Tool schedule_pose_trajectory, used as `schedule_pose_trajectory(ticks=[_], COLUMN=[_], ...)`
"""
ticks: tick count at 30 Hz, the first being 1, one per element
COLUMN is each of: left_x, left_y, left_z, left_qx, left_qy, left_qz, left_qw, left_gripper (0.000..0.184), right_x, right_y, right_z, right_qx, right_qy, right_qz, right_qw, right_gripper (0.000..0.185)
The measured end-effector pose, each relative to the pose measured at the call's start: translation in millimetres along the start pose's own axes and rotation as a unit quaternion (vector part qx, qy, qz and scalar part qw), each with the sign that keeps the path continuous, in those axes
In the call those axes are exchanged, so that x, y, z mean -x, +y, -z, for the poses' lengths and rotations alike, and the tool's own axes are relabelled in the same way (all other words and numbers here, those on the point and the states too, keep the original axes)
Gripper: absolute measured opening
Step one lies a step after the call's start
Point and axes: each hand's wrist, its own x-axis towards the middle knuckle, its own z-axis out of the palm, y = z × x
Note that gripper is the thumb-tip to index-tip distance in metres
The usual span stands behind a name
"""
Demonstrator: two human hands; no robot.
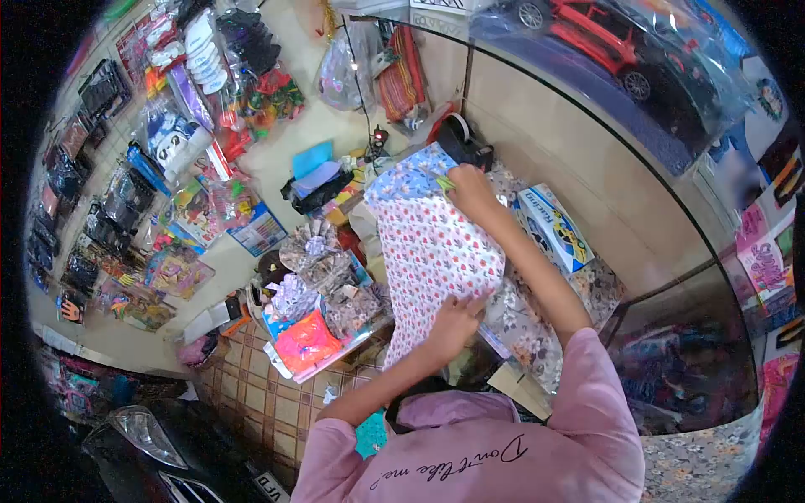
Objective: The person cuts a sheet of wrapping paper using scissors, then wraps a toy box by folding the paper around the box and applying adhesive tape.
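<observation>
A white sheet with small red and pink flowers (432,251) lies over the table in front of me, its near-left edge hanging down. Along its far end runs a blue floral piece (411,176). My right hand (474,194) is closed at that far end around what look like green-handled scissors (444,182); the fingers cover most of them. Nearer to me, my left hand (457,325) rests on the sheet with its fingers apart, pressing near its right edge. Whether the blue piece joins the white sheet, I cannot tell.
A toy car box (555,228) stands right of my right arm. Scrunchies (314,251) and a bright pink packet (309,342) sit at the left. A glass case edge (604,101) curves along the right. A motorbike (159,444) stands at lower left.
</observation>
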Motion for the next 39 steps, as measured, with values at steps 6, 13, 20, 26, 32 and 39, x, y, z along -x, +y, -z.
schedule_pose_trajectory(ticks=[6,13,20,26,32,39], left_x=[-10.1,-7.8,8.3,51.3,33.4,-30.2], left_y=[5.2,6.3,-2.0,-42.2,-55.8,-32.7], left_z=[-23.0,-24.5,-1.1,24.0,17.9,-11.7], left_qx=[0.016,-0.005,0.130,0.208,0.165,0.184], left_qy=[-0.035,0.039,0.018,0.039,0.103,0.009], left_qz=[0.019,-0.017,-0.056,0.046,0.035,0.029], left_qw=[0.999,0.999,0.990,0.976,0.980,0.982], left_gripper=[0.028,0.016,0.036,0.045,0.054,0.083], right_x=[-52.0,-11.9,48.4,109.5,179.9,191.9], right_y=[24.5,8.2,33.7,50.8,96.4,57.7], right_z=[-69.7,-18.3,19.1,88.1,57.1,44.9], right_qx=[0.025,-0.047,-0.036,-0.224,-0.259,-0.340], right_qy=[0.005,-0.097,-0.040,0.171,0.297,0.255], right_qz=[-0.016,-0.078,-0.007,-0.141,-0.292,-0.295], right_qw=[1.000,0.991,0.999,0.949,0.871,0.856], right_gripper=[0.010,0.047,0.042,0.043,0.043,0.036])
